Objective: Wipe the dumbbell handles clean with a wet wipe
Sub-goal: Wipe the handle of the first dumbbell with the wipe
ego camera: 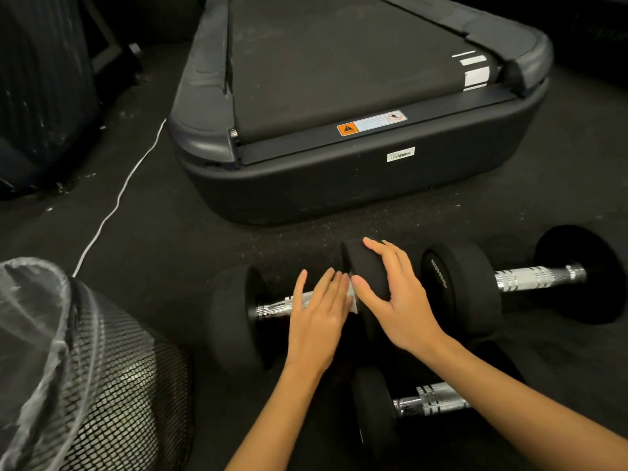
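Note:
Three black dumbbells with chrome handles lie on the dark floor. On the left dumbbell's handle (278, 305) my left hand (317, 316) lies flat with straight fingers, pressing a white wet wipe (352, 295) against the bar. My right hand (394, 294) rests on that dumbbell's right weight head (362, 263), fingers spread over it, thumb near the wipe. A second dumbbell (533, 278) lies to the right. A third dumbbell (428, 401) is nearer me, partly hidden under my right forearm.
A treadmill's rear end (339, 171) stands just beyond the dumbbells. A mesh bin with a clear liner (85, 379) is at the lower left. A white cable (115, 205) runs across the floor on the left. Dark objects stand at the far left.

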Available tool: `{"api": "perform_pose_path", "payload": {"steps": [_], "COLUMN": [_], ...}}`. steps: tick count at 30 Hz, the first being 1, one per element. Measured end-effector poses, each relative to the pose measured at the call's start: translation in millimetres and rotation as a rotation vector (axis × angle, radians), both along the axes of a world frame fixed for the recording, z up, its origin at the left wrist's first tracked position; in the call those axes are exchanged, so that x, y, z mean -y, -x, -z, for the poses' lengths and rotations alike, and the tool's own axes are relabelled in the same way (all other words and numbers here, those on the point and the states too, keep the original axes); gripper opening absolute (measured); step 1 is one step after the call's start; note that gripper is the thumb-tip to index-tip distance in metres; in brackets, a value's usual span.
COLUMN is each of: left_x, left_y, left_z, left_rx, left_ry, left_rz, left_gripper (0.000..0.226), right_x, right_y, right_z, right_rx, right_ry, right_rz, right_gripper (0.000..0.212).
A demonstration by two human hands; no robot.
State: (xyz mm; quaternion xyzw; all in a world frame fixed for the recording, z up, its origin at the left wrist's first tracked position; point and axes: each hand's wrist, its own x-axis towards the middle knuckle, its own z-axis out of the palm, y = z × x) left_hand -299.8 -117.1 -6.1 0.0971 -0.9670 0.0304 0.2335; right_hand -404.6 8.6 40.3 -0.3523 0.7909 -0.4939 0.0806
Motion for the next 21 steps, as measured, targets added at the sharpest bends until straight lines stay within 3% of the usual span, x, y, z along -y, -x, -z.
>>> {"api": "perform_pose_path", "payload": {"steps": [8,21], "left_x": [3,11], "left_y": [5,-16], "left_z": [-11,-7], "left_rx": [0.046,0.044], "left_ry": [0.002,-0.021], "left_rz": [-0.057,-0.183], "left_gripper": [0.033,0.053], "right_x": [-2,-2], "right_y": [6,3], "right_z": [-5,-5], "right_rx": [-0.033,-0.001], "right_ry": [-0.042,-0.008], "right_rz": [-0.033,-0.028], "right_gripper": [0.061,0.06]}}
